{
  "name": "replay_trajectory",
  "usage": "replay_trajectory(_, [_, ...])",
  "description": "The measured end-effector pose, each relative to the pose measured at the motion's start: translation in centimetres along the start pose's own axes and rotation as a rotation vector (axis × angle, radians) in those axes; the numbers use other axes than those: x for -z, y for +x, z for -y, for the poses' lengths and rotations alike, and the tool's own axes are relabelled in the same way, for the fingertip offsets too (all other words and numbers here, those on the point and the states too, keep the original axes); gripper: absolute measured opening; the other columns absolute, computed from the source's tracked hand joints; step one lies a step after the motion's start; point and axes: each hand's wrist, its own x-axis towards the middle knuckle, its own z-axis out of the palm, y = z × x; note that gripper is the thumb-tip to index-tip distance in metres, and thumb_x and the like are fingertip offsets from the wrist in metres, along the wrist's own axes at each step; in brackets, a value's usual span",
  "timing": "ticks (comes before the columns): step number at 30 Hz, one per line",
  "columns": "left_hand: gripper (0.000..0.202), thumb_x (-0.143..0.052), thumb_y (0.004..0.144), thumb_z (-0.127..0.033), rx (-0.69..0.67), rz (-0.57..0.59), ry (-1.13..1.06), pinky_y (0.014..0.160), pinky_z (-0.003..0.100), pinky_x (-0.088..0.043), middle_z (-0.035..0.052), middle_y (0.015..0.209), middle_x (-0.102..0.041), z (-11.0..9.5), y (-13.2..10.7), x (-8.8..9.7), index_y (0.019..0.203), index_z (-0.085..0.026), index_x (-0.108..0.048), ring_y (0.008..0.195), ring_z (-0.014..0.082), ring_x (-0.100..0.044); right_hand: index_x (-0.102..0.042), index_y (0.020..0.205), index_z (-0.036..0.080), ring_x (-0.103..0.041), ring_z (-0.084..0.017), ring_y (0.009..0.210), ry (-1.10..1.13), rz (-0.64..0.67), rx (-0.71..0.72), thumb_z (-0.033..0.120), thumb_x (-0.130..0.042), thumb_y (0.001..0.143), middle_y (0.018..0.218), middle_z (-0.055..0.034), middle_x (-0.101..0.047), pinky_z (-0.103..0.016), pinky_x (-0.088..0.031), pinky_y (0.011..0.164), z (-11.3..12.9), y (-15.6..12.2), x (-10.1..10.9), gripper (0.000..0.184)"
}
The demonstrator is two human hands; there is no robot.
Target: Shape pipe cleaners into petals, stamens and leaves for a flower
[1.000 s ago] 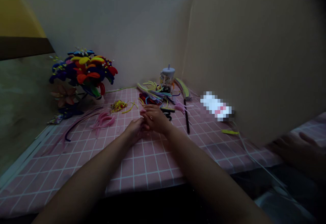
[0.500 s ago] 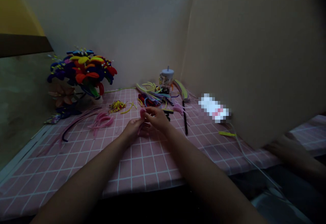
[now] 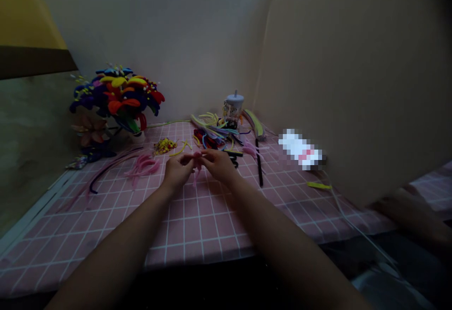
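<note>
My left hand [image 3: 177, 169] and my right hand [image 3: 219, 165] meet above the pink grid mat [image 3: 197, 225]. Between their fingertips they pinch a small piece of pink fuzzy pipe cleaner [image 3: 197, 160], and one end hangs down below the fingers. The fingers hide most of it. Just left of my left hand lies a bunch of pink pipe cleaners [image 3: 142, 165]. Beyond my right hand is a heap of mixed pipe cleaners [image 3: 213, 135].
A bouquet of pipe-cleaner flowers [image 3: 118, 97] stands at the back left. A lidded cup [image 3: 233, 107] stands at the back, with a black stick [image 3: 259, 164] lying nearer. A cardboard panel [image 3: 353, 79] rises at the right, and another person's hand [image 3: 406, 216] lies beyond it.
My hands have moved apart slightly, and my left hand has risen to pinch the pink piece from its side. The pink piece now sits between both hands' fingertips.
</note>
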Motion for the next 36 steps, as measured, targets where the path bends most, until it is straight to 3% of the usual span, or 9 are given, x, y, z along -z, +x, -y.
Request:
replay_trajectory(4, [0.037,-0.069,0.062,-0.045,-0.050,-0.042,0.070,0.049,0.023,-0.047,0.0040,0.065,-0.064,-0.18,0.02,0.05,0.076,-0.012,-0.063,0.055,0.0126,-0.058,-0.069,0.084,0.019,-0.062,-0.014,0.073,-0.112,-0.001,0.023,0.027,-0.055,0.080,0.080,-0.0028,-0.069,-0.024,-0.042,0.068,0.10,0.10,0.09,0.017])
replay_trajectory(9, [0.042,-0.069,0.062,-0.046,0.020,0.097,-0.034,0.052,0.023,-0.048,0.0061,0.070,-0.066,-0.11,0.08,0.08,0.085,-0.011,-0.066,0.058,0.0122,-0.059,-0.069,0.085,0.020,-0.061,-0.013,0.073,-0.129,0.003,0.036,0.027,-0.053,0.081,0.079,-0.0015,-0.069,-0.023,-0.041,0.068,0.00,0.07,0.05,0.018])
replay_trajectory(14, [0.045,-0.068,0.060,-0.052,0.031,0.041,-0.015,0.051,0.024,-0.050,0.0064,0.068,-0.066,0.22,0.21,0.24,0.079,-0.011,-0.069,0.056,0.0125,-0.058,-0.069,0.079,0.017,-0.061,-0.013,0.070,-0.192,0.004,0.065,0.025,-0.051,0.082,0.075,-0.0022,-0.069,-0.022,-0.040,0.065,0.17,0.01,-0.02,0.021])
replay_trajectory(19, [0.046,-0.068,0.059,-0.053,0.050,-0.027,0.009,0.048,0.022,-0.049,0.0056,0.068,-0.067,-0.08,0.10,0.13,0.082,-0.013,-0.070,0.053,0.0120,-0.058,-0.070,0.083,0.019,-0.062,-0.014,0.073,-0.222,-0.054,0.041,0.026,-0.053,0.080,0.079,-0.0029,-0.069,-0.023,-0.040,0.066,0.19,-0.01,-0.17,0.019])
replay_trajectory(27, [0.047,-0.067,0.061,-0.053,-0.002,0.008,-0.009,0.051,0.024,-0.050,0.0076,0.078,-0.068,0.03,-0.09,-0.08,0.086,-0.013,-0.067,0.060,0.0138,-0.061,-0.068,0.085,0.016,-0.059,-0.011,0.069,-0.098,-0.021,0.010,0.028,-0.053,0.080,0.077,-0.0021,-0.068,-0.021,-0.040,0.064,0.40,-0.04,-0.22,0.020])
replay_trajectory(32, [0.039,-0.066,0.063,-0.049,0.006,-0.016,0.047,0.055,0.027,-0.051,0.0073,0.074,-0.068,0.41,0.28,0.20,0.082,-0.014,-0.068,0.062,0.0154,-0.062,-0.067,0.078,0.016,-0.057,-0.012,0.064,-0.163,-0.077,-0.023,0.030,-0.055,0.079,0.072,-0.0020,-0.067,-0.022,-0.039,0.061,0.30,-0.05,-0.29,0.019])
replay_trajectory(36, [0.032,-0.065,0.066,-0.044,-0.045,-0.010,0.080,0.060,0.026,-0.050,0.0057,0.071,-0.068,0.68,0.39,0.28,0.079,-0.015,-0.070,0.064,0.0149,-0.062,-0.067,0.088,0.018,-0.061,-0.013,0.072,-0.047,-0.058,-0.004,0.029,-0.055,0.078,0.081,-0.0030,-0.068,-0.023,-0.043,0.067,0.18,-0.02,-0.48,0.019])
